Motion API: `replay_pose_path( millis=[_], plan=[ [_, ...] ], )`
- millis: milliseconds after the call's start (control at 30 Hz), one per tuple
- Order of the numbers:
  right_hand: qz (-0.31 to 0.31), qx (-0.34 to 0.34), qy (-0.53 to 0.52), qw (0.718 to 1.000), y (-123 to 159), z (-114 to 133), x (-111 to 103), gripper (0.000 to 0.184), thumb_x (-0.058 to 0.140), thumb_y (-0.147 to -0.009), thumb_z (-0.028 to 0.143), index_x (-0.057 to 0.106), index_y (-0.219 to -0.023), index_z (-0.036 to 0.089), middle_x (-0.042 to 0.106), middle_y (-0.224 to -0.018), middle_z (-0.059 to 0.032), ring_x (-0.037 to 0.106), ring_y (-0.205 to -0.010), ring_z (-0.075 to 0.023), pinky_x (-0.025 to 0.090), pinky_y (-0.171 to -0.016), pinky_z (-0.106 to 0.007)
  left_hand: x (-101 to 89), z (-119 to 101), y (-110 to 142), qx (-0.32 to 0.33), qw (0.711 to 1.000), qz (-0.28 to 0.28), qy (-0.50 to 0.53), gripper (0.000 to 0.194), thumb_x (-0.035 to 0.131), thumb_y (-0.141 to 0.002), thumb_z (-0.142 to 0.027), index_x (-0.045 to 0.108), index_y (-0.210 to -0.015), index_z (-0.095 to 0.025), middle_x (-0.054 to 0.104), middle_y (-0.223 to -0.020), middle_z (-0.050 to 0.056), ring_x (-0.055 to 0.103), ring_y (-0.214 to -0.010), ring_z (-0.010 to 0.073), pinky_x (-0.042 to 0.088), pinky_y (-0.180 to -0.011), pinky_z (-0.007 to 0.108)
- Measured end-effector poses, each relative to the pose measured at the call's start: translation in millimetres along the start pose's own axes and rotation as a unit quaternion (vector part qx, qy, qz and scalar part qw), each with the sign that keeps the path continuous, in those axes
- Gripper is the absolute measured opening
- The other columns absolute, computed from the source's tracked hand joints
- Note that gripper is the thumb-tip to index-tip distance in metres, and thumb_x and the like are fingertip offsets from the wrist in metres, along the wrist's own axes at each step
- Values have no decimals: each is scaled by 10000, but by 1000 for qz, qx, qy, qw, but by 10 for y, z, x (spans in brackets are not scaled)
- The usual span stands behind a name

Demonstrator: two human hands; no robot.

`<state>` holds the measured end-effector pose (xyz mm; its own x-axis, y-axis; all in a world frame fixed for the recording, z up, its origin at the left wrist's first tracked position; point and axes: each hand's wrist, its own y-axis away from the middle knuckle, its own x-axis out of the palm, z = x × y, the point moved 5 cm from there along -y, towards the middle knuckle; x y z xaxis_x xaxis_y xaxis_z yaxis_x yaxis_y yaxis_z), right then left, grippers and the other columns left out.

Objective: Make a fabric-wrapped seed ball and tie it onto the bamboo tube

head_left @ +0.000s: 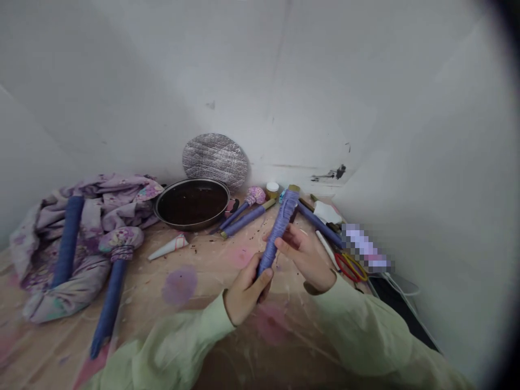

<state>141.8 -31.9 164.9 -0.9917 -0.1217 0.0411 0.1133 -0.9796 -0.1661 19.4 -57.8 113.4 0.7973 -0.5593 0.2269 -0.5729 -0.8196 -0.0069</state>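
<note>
A long stick wrapped in purple-blue cloth [280, 225] slants up and away from me over the floor. My left hand [246, 292] is closed round its lower end. My right hand [304, 254] grips it at the middle, fingers pressed on the wrap. The stick's far tip, with a tan end, points toward the wall. Both my sleeves are pale green.
A dark round pan [192, 203] sits by the wall with a silver quilted disc [215, 158] behind it. Other purple-wrapped sticks [247, 216] lie near it. A floral cloth heap [93, 216] with blue rolls is at left. Red and yellow rings [351, 266] lie at right.
</note>
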Motion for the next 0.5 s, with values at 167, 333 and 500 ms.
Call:
replay_pose_path(
  millis=[167, 333, 500],
  plan=[
    [-21, -1, -26, 999, -28, 26, 13, 334, 635, -778, 429, 530, -1023, 229, 683, -894, -43, 618, -784, -167, 507, -711, -321, -35, 135, 102, -62, 994, 19, 89, 420, 569, -785, -530, 455, -954, -162, 364, -567, -92, 286, -352, 5, 215, -313, 121],
    [4, -5, -64, 998, 3, 9, 140, 334, 606, -800, 447, 537, -1044, 231, 679, -942, -61, 629, -804, -177, 510, -732, -339, -66, 153, 211, -151, 944, 154, 248, 397, 556, -782, -559, 446, -906, -198, 325, -500, -113, 143, -299, -1, 159, -259, 95],
    [4, -11, -74, 997, 38, -66, 187, 294, 612, -795, 458, 600, -971, 223, 679, -895, -50, 621, -820, -173, 502, -744, -332, -108, 221, 340, -189, 890, 255, 328, 402, 552, -775, -584, 450, -884, -211, 297, -489, -117, 86, -291, -3, 133, -260, 87]
  ],
)
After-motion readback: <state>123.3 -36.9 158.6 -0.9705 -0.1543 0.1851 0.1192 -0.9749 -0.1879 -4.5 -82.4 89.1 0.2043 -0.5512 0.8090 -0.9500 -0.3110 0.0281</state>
